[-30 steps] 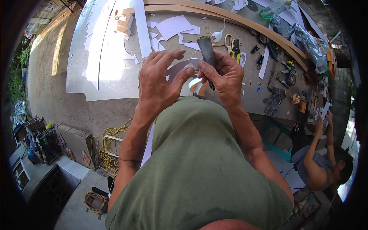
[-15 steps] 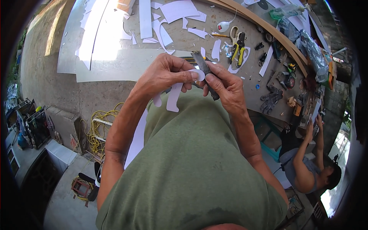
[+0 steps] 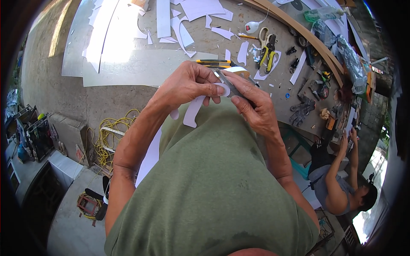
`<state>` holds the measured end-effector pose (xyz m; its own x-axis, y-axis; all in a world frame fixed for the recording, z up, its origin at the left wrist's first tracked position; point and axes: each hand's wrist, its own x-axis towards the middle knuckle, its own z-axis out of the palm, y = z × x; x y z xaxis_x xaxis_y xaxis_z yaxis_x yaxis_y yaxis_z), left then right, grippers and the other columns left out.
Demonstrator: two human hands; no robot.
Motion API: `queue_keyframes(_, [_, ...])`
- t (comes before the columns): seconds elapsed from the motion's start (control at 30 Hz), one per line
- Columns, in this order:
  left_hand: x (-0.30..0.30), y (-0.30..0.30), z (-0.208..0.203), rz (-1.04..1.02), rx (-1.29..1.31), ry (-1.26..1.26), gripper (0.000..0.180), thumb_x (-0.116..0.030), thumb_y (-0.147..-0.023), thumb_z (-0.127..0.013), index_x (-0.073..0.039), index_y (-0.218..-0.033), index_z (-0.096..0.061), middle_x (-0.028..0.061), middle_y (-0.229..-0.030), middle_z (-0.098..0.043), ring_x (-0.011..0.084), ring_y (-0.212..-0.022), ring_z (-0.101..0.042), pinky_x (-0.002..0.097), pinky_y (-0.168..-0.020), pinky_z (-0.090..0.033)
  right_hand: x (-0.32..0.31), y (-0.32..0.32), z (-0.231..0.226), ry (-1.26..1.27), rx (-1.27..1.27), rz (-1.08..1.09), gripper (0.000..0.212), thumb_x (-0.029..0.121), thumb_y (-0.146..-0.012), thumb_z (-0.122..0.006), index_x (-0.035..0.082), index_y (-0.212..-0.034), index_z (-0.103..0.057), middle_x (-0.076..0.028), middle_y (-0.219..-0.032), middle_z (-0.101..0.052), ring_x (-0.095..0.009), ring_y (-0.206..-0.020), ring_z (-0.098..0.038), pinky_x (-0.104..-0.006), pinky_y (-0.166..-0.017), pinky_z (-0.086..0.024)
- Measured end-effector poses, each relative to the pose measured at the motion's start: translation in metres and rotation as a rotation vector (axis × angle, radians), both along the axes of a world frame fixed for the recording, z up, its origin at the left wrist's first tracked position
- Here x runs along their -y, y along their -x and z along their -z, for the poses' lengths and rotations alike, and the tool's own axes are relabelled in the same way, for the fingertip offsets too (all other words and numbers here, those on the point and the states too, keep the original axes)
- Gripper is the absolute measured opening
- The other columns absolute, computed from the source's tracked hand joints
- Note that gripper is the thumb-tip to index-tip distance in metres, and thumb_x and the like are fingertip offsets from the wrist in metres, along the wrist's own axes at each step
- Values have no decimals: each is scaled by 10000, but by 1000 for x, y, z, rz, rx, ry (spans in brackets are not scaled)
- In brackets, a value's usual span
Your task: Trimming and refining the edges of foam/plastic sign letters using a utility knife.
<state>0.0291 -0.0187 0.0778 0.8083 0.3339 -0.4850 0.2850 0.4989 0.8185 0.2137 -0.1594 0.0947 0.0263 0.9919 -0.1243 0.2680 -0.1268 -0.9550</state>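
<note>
My left hand (image 3: pixel 188 83) pinches a white flat cut-out (image 3: pixel 193 114) between thumb and fingers. Its curved leg hangs below the hand, and its rounded end sticks out past the thumb. My right hand (image 3: pixel 255 102) is closed round a dark grey flat strip (image 3: pixel 228 83) that looks like folded sandpaper. The strip lies slantwise against the cut-out's rounded edge. Both hands are held close together above my green shirt, at the table's near edge. Just beyond them lies a yellow and black tool (image 3: pixel 213 62), partly covered by my hands.
White offcuts (image 3: pixel 200 8) litter the grey table (image 3: pixel 273 68). Yellow-handled snips (image 3: pixel 267 53), scissors (image 3: pixel 263 36), a pencil (image 3: pixel 247 36) and a dark glove (image 3: pixel 302 112) lie to the right. A large translucent sheet (image 3: pixel 128 68) covers the left. Another person (image 3: pixel 337 179) works at right.
My right hand has turned the strip to a flatter angle, with its fingers now stretched along it. The cut-out stays in my left hand. The view has shifted slightly.
</note>
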Motion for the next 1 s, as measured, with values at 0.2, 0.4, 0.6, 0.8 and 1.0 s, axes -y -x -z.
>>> queue_keyframes(0.2, [-7, -1, 1, 1, -15, 14, 159, -143, -819, -783, 2, -805, -718, 86, -699, -708, 102, -544, -609, 233, -512, -459, -6, 5, -1, 100, -112, 43, 459, 7, -950, -572, 81, -1403, -548, -114, -1383, -598, -134, -871, -636, -268, -681, -518])
queue_keyframes(0.4, [-9, -7, -3, -110, -5, -17, 161, -153, -836, -771, 1, -838, -722, 87, -691, -700, 102, -556, -614, 236, -517, -476, -14, 7, 0, 43, -160, 107, 432, 46, -1000, -526, 97, -1429, -527, -58, -1279, -642, -39, -574, -455, -214, -502, -420])
queue_keyframes(0.6, [6, -20, 1, -340, 81, 10, 192, -160, -898, -723, 24, -947, -704, 65, -712, -677, 104, -592, -628, 223, -545, -506, -10, 18, 6, -34, -60, 289, 429, 72, -1014, -521, 91, -1442, -511, -18, -828, -615, -41, -515, -440, -228, -457, -395])
queue_keyframes(0.8, [15, -34, 5, -427, 152, 82, 202, -167, -947, -670, 27, -1005, -670, 61, -729, -675, 103, -601, -625, 227, -556, -512, -21, 16, 8, -58, -71, 369, 431, 94, -1024, -514, 103, -1455, -498, 9, -673, -537, -52, -509, -451, -246, -458, -389])
queue_keyframes(1.0, [21, -43, 12, -494, 189, 1, 205, -194, -978, -631, 8, -960, -655, 57, -709, -662, 95, -598, -604, 226, -556, -492, -16, 16, 15, -77, -77, 352, 428, 111, -1028, -514, 113, -1456, -499, 14, -647, -524, -47, -510, -457, -245, -460, -392])
